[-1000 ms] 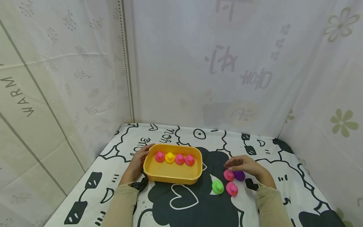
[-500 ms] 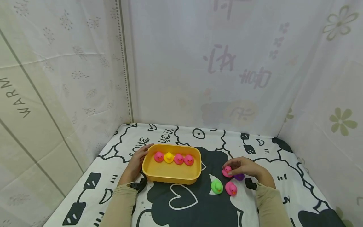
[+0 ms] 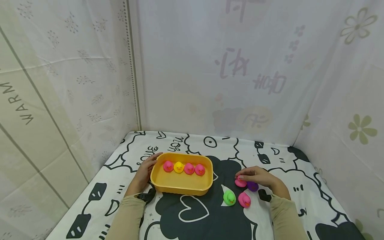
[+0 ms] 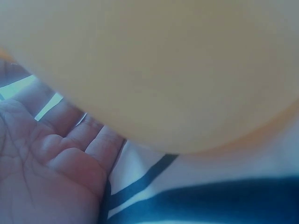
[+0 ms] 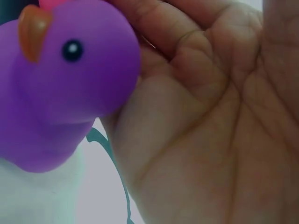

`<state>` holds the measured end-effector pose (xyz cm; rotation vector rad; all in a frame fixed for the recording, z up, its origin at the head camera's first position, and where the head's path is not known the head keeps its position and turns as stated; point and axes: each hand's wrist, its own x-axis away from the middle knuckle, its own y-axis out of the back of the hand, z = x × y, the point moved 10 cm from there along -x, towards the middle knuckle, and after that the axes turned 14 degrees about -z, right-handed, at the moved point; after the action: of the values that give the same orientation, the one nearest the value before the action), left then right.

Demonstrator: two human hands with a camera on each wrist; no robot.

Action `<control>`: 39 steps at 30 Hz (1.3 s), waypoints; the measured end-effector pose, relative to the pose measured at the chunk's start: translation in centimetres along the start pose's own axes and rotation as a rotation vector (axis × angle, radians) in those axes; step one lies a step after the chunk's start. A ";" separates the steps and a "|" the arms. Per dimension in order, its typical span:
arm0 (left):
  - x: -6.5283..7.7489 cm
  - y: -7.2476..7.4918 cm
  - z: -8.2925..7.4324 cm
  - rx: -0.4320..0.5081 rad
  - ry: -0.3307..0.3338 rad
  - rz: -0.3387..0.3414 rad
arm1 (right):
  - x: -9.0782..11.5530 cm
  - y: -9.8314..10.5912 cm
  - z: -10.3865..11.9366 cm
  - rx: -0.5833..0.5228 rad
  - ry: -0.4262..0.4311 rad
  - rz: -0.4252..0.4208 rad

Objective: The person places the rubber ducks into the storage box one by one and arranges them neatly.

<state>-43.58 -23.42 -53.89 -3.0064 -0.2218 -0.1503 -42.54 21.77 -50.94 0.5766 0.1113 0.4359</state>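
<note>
My left hand (image 3: 146, 172) rests along the left side of a yellow tray (image 3: 183, 185), its fingers extended against the wall. In the left wrist view the tray's blurred wall (image 4: 163, 79) hides the fingertips of that left hand (image 4: 56, 158). Inside the tray, pink ducks and one yellow rubber duck (image 3: 178, 167) stand in a row along the far side. My right hand (image 3: 261, 176) pinches a pink rubber duck (image 3: 240, 183) between thumb and fingers. A purple duck (image 3: 252, 186) sits under that hand, close beside the palm in the right wrist view.
A green duck (image 3: 229, 198) and another pink duck (image 3: 244, 200) stand on the patterned cloth (image 3: 192, 226), nearer than the right hand. Hanging curtains (image 3: 210, 66) enclose the table at the back and both sides.
My right hand has lowered from above the pink duck and taken hold of it, and the duck has shifted slightly. The left hand stays at the tray.
</note>
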 end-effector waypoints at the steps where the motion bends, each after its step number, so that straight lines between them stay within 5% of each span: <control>1: 0.0 0.0 0.0 0.001 -0.001 -0.002 | 0.0 0.0 0.0 0.002 0.003 -0.003; 39: -0.2 0.0 0.2 -0.023 -0.006 -0.006 | -0.6 0.9 -1.4 0.042 -0.032 -0.132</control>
<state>-43.74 -23.45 -54.12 -3.0298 -0.2320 -0.1462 -43.71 22.95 -51.65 0.6135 0.1273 0.2966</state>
